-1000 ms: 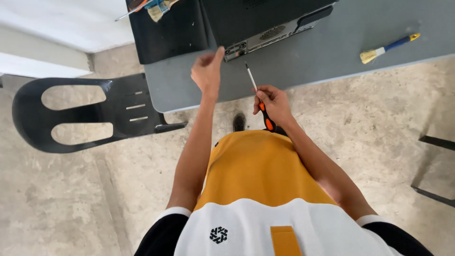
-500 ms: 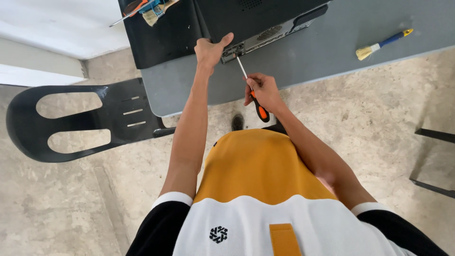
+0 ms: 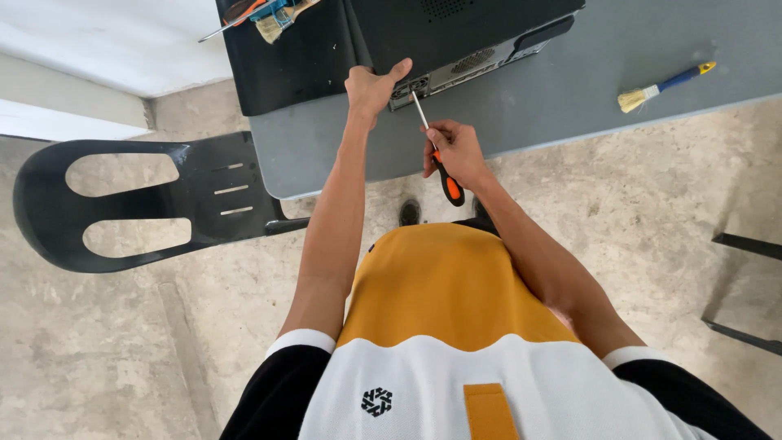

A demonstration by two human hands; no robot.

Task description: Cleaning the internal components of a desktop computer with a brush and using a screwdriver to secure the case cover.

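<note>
Grey table top [image 3: 570, 98] over a rough, mottled concrete floor [image 3: 163, 350]. A black computer case [image 3: 456, 33] lies on the table, a black side panel [image 3: 285, 61] beside it. Left hand [image 3: 371, 85] grips the case's near corner. Right hand [image 3: 456, 151] is clenched around an orange-handled screwdriver [image 3: 436, 155], tip at the case's rear edge. Small brush [image 3: 660, 85] lies well apart to the right. Black chair [image 3: 138, 200] stands left.

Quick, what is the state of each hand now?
Left hand: closed, gripping the computer case.
Right hand: closed, holding the screwdriver.
</note>
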